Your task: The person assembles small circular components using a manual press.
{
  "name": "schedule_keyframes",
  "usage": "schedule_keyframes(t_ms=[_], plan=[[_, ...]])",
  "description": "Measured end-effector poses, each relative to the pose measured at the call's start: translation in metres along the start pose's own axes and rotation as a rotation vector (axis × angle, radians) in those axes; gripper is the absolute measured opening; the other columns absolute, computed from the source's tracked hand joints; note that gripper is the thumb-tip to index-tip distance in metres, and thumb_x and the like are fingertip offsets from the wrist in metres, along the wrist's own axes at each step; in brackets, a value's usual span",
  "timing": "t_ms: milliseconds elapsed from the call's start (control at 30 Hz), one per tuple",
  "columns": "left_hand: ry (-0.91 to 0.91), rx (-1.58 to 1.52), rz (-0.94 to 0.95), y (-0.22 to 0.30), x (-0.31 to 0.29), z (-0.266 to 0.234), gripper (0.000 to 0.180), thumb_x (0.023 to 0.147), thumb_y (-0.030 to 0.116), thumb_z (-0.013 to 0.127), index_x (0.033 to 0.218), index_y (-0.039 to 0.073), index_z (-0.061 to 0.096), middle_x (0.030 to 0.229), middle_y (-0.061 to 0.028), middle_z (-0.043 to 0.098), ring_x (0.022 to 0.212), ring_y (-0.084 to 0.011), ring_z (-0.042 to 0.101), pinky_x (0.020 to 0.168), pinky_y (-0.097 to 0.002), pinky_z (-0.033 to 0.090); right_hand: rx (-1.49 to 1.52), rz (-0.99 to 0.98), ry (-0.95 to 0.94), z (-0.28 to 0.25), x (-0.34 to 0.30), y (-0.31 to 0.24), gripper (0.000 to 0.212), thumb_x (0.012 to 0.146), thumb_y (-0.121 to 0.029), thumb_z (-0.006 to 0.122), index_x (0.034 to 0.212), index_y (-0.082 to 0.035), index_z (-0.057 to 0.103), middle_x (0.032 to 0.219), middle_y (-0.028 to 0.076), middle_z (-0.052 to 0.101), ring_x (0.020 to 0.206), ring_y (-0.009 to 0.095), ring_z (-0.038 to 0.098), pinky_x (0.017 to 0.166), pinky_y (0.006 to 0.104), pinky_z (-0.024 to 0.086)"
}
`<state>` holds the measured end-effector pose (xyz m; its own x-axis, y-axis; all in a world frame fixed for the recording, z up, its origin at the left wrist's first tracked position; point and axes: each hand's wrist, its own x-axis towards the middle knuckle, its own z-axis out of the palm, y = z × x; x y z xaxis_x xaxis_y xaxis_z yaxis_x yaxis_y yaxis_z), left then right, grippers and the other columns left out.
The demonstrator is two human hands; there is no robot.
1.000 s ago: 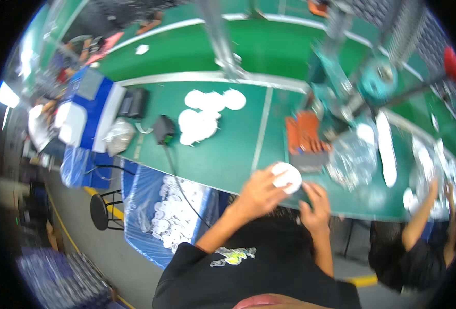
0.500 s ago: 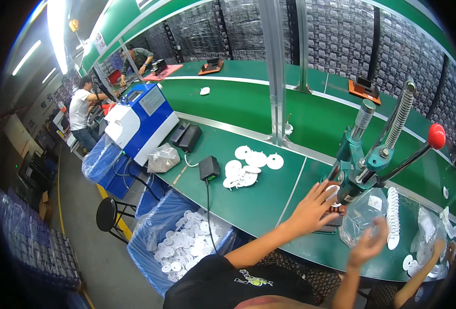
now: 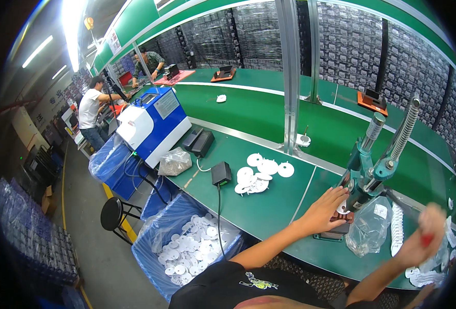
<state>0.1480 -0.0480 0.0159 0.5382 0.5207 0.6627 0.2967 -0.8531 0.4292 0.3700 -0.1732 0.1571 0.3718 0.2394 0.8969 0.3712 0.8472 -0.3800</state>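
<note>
The left hand (image 3: 321,215) reaches forward from the lower edge, its forearm slanting up to the right, palm down over the base of a teal metal hand press (image 3: 364,172). Its fingers lie long and nearly straight, close together, with the thumb set apart below them, so the hand is spread rather than clenched. A flat, round white plastic disc (image 3: 343,208) sits between fingers and thumb, on a reddish-brown block (image 3: 345,217) under the press head; whether the fingertips touch it, I cannot tell.

The right hand (image 3: 417,248) is raised well to the right, forearm angled upward, fingers curled round a red ball knob (image 3: 427,240) at the end of the press's dark lever (image 3: 400,200). This hand is blurred, so the grip seems closed, though single fingers are hard to make out.

The disc is partly hidden by hand and press, showing a pale curved face. Beside the press lie a clear plastic bag (image 3: 368,226) and a neat overlapping row of white discs (image 3: 397,229). Further left, a loose cluster of similar discs (image 3: 256,180) rests on the green tabletop (image 3: 284,206).
</note>
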Motion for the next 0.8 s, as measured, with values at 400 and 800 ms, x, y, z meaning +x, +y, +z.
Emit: schedule_keyframes(t_ms=[400, 800], plan=[[0.18, 0.186, 0.022, -0.018, -0.009, -0.001, 0.049, 0.073, 0.016, 0.078, 0.113, -0.006, 0.061, 0.12, -0.0232, 0.062, 0.118, -0.0407, 0.057, 0.111, -0.0555, 0.038, 0.005, -0.005, -0.119, 0.074, 0.034, 0.001, 0.047, 0.097, -0.032, 0.049, 0.121, 0.008, 0.048, 0.133, 0.032, 0.048, 0.134, 0.049, 0.043, 0.114, 0.0632, 0.029], [0.002, -1.197, -0.81, 0.077, -0.097, -0.012, 0.031, 0.1, 0.009, 0.056, 0.128, -0.004, 0.056, 0.117, -0.007, 0.064, 0.107, -0.0129, 0.059, 0.095, -0.0293, 0.047, -0.559, 0.079, -0.524, 0.035, -0.196, 0.002, 0.057, 0.07, -0.019, 0.088, 0.119, -0.006, 0.061, 0.132, 0.016, 0.058, 0.116, 0.036, 0.061, 0.094, 0.0454, 0.051]])
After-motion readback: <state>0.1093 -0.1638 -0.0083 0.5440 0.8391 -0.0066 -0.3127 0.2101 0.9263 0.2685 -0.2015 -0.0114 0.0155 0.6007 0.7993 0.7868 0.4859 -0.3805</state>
